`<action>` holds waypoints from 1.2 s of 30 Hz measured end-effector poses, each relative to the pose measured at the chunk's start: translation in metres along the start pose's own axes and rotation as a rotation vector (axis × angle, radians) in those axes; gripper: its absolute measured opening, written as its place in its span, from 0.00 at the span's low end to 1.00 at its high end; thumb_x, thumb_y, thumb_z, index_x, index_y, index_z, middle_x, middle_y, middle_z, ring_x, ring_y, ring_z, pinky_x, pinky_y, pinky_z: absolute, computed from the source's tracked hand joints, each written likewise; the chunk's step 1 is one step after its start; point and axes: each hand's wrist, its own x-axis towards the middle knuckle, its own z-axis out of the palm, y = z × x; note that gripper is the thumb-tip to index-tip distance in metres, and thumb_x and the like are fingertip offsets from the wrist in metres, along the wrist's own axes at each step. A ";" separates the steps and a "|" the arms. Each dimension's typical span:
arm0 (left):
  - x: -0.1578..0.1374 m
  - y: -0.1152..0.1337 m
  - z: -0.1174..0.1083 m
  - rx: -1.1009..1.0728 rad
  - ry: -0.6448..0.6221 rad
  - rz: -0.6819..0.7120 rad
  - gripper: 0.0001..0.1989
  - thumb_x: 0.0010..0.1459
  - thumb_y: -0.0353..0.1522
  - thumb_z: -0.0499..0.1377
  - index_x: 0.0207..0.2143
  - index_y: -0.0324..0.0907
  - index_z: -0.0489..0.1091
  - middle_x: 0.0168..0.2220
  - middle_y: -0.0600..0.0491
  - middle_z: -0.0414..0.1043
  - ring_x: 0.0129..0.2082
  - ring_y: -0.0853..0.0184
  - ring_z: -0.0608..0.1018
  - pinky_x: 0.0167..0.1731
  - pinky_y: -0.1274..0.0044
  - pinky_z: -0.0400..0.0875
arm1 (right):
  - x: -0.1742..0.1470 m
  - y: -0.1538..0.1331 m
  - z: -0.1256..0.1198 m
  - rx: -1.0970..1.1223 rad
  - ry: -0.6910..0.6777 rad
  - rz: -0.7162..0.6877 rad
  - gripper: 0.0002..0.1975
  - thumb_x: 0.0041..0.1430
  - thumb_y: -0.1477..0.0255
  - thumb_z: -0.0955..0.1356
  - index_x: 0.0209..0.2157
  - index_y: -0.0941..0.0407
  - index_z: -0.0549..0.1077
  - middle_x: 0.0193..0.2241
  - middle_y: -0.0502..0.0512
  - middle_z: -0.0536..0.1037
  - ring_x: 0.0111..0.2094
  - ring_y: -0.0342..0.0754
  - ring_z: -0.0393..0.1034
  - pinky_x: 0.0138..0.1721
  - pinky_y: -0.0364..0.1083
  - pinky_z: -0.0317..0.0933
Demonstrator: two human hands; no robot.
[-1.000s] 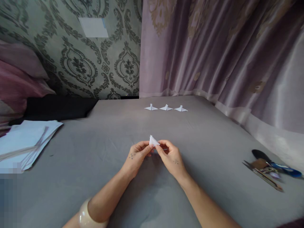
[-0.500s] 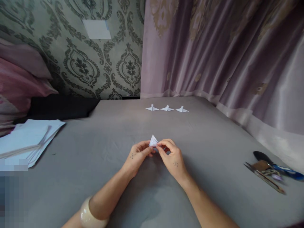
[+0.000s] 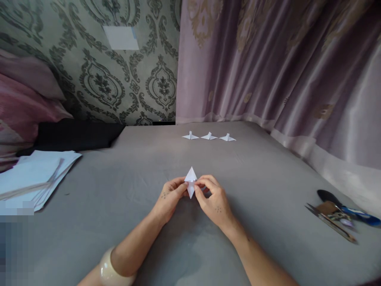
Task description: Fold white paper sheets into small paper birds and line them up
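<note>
Nearest, a glossy cream rigid bangle (image 3: 106, 270) sits round the L forearm, low in view. Just past it, the left hand (image 3: 171, 195) & right hand (image 3: 216, 198), both bare w/ small dark dots on the back, meet mid-view above the grey cloth-covered surface (image 3: 139, 234). Btwn them: a small white folded-paper diamond (image 3: 191, 183), one point up/away, the other down toward the wearer, w/ a crease line across its middle. L fingers narrow, pinching its L edge, thumb in front, other fingertips partly hidden behind. R thumb & forefinger also close together at its R edge, remaining R fingers curled; exact contact of the hidden tips can't tell. Off to the R, well apart from the hands: a slim dark pointed tool (image 3: 331, 224), a brown flat piece (image 3: 326, 207) & a blue-and-black long-handled item (image 3: 361, 215), lying close tog., details blurry. Far L: a loose stack of white paper sheets (image 3: 38, 171), edges uneven; beyond it a flat black cloth (image 3: 77, 134) & a pink draped fabric (image 3: 22, 99). Toward the back edge, R of centre, three white folded-paper winged shapes (image 3: 209, 136) in a row. Behind: a mauve satin curtain (image 3: 232, 71) w/ gold motifs on R, grey-green damask wallpaper (image 3: 101, 81) on L w/ a white rectangular sheet (image 3: 122, 38) on it.
</note>
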 end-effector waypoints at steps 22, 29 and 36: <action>0.006 -0.015 -0.012 0.572 0.170 0.295 0.19 0.45 0.27 0.62 0.43 0.42 0.72 0.38 0.49 0.74 0.40 0.63 0.73 0.39 0.73 0.66 | 0.007 0.035 0.003 -0.245 -0.179 0.067 0.06 0.58 0.74 0.66 0.33 0.54 0.77 0.34 0.53 0.72 0.33 0.44 0.69 0.37 0.44 0.63; 0.005 -0.010 -0.012 0.629 0.139 0.274 0.20 0.45 0.27 0.63 0.44 0.43 0.73 0.41 0.49 0.74 0.41 0.62 0.73 0.42 0.73 0.65 | 0.009 0.036 -0.012 -0.063 -0.194 0.154 0.17 0.52 0.81 0.64 0.42 0.53 0.74 0.39 0.53 0.74 0.33 0.42 0.70 0.38 0.43 0.64; 0.004 -0.006 -0.014 0.783 0.113 0.294 0.14 0.48 0.29 0.63 0.40 0.45 0.75 0.37 0.50 0.74 0.38 0.62 0.73 0.42 0.72 0.65 | 0.014 0.038 -0.021 -0.050 -0.039 0.291 0.15 0.51 0.81 0.62 0.39 0.55 0.74 0.38 0.54 0.78 0.37 0.45 0.72 0.40 0.45 0.64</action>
